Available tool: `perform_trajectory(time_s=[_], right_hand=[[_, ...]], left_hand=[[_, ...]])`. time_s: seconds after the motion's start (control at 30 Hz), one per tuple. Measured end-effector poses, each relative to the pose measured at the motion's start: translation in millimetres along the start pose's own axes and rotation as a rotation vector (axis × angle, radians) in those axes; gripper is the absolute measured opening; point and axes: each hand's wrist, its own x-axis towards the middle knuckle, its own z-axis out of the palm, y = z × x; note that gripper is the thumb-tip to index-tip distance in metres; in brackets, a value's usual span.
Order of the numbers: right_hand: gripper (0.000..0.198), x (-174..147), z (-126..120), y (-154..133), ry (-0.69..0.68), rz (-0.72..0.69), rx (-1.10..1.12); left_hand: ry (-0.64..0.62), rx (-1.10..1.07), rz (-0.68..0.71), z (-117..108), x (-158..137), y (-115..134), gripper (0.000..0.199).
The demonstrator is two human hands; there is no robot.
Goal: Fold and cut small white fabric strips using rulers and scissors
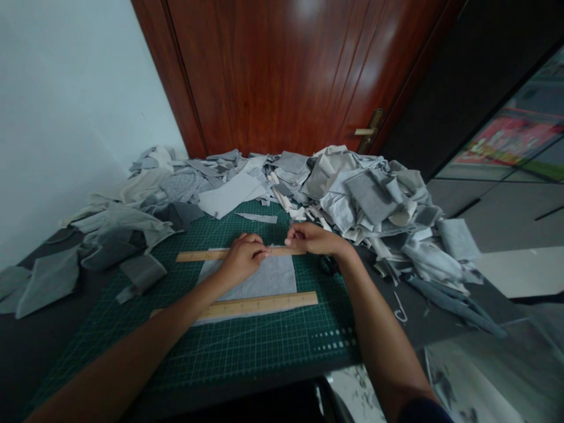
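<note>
A light grey fabric piece point(268, 276) lies flat on a green cutting mat point(326, 320). Across its far edge runs a wooden ruler point(198, 256); a second wooden ruler point(273, 302) crosses its near edge. My left hand point(244, 255) is over the far ruler, fingers curled and pinched together at the fabric's far edge. Just right of it, my right hand point(315, 238) is closed in a pinch above the same ruler's right end. Whatever lies between the fingertips of either hand is too small to make out. A small round black object point(326, 264) sits beneath my right wrist.
Grey and white fabric scraps point(176, 182) are heaped along the back and left. A taller fabric pile point(370, 194) stands at the right. One narrow grey strip point(258, 218) lies on the mat beyond my hands. A white hook-shaped piece point(400, 308) is at the right. Behind is a wooden door point(273, 76).
</note>
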Motion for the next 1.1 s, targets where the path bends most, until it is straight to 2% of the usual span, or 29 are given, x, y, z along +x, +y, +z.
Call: perform_trajectory(time_s=[0.1, 0.2, 0.5, 0.7, 0.8, 0.83, 0.93, 1.1], right_hand=[[0.014, 0, 0, 4, -0.144, 0.064, -0.005], [0.013, 2, 7, 6, -0.257, 0.102, 0.09], [0.015, 7, 16, 7, -0.287, 0.182, 0.13], [0.014, 4, 20, -5, -0.412, 0.05, 0.09], [0.004, 5, 28, -13, -0.506, -0.018, 0.062], [0.004, 6, 31, -16, -0.513, -0.056, 0.015], [0.021, 8, 41, -21, -0.446, -0.172, -0.176], [0.025, 4, 50, -29, -0.503, -0.125, -0.295]], left_hand=[[0.006, 0.008, 0.002, 0, 0, 2, 0.012], [0.009, 0.01, 0.004, 1, 1, 2, 0.015], [0.001, 0.009, 0.021, 3, 1, -1, 0.015], [-0.011, 0.015, 0.01, 2, 1, 1, 0.018], [-0.023, 0.017, 0.003, 1, 2, 1, 0.022], [-0.024, 0.016, 0.002, 1, 2, 2, 0.023], [-0.026, 0.013, 0.001, 0, 2, 2, 0.022], [-0.016, 0.012, -0.006, 0, 2, 2, 0.02]])
